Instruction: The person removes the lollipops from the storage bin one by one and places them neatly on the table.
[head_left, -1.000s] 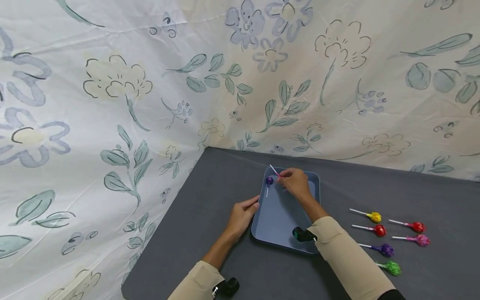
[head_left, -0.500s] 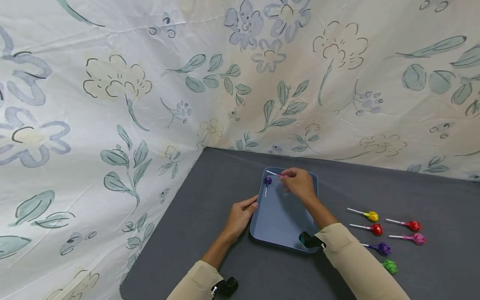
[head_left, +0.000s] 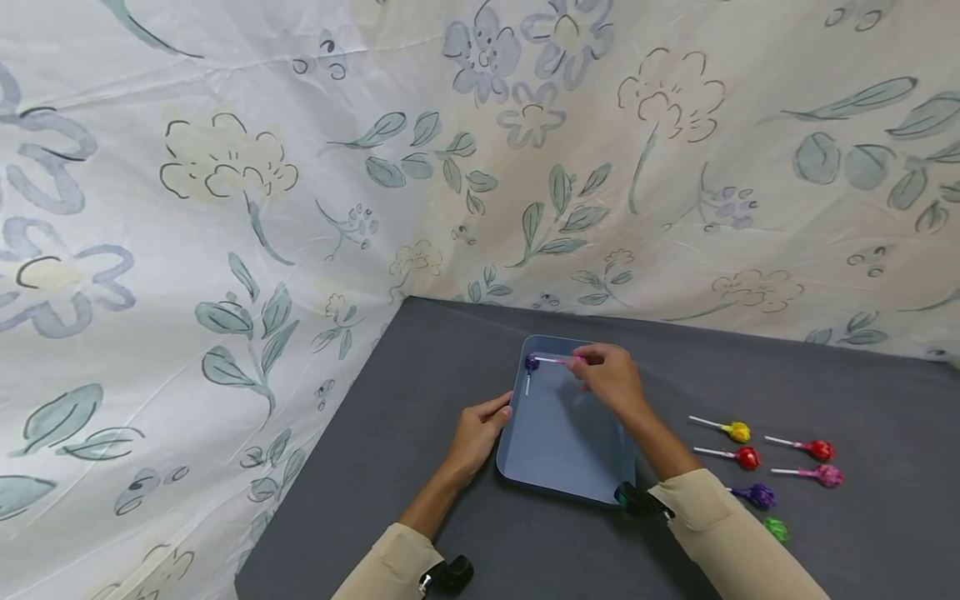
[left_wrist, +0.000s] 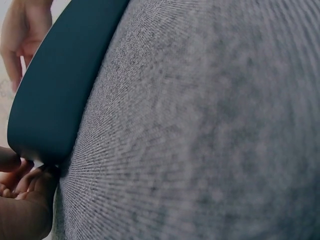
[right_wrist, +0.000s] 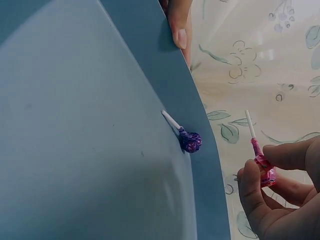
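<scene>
In the head view, a blue-grey tray (head_left: pixel 562 446) lies on the dark grey cloth. My left hand (head_left: pixel 477 433) holds its left edge, with the thumb on the rim and the fingers beneath, as the left wrist view shows around the tray wall (left_wrist: pixel 55 95). My right hand (head_left: pixel 611 377) pinches a pink lollipop (right_wrist: pixel 265 170) by its wrapped head, between thumb and fingers, above the far part of the tray. Its white stick points left. A purple lollipop (right_wrist: pixel 190 141) lies inside the tray near the far left corner, stick toward the near side.
Right of the tray, on the cloth, lie several lollipops: yellow (head_left: pixel 738 431), red (head_left: pixel 748 457), another red (head_left: pixel 821 450), pink (head_left: pixel 829 475), purple (head_left: pixel 761 496) and green (head_left: pixel 776 529), partly behind the right sleeve. A flowered curtain (head_left: pixel 480 167) hangs behind and left.
My right hand has shifted slightly right and nearer, turning the pink lollipop so its stick goes from slanting up to nearly level. The left hand stays on the tray edge.
</scene>
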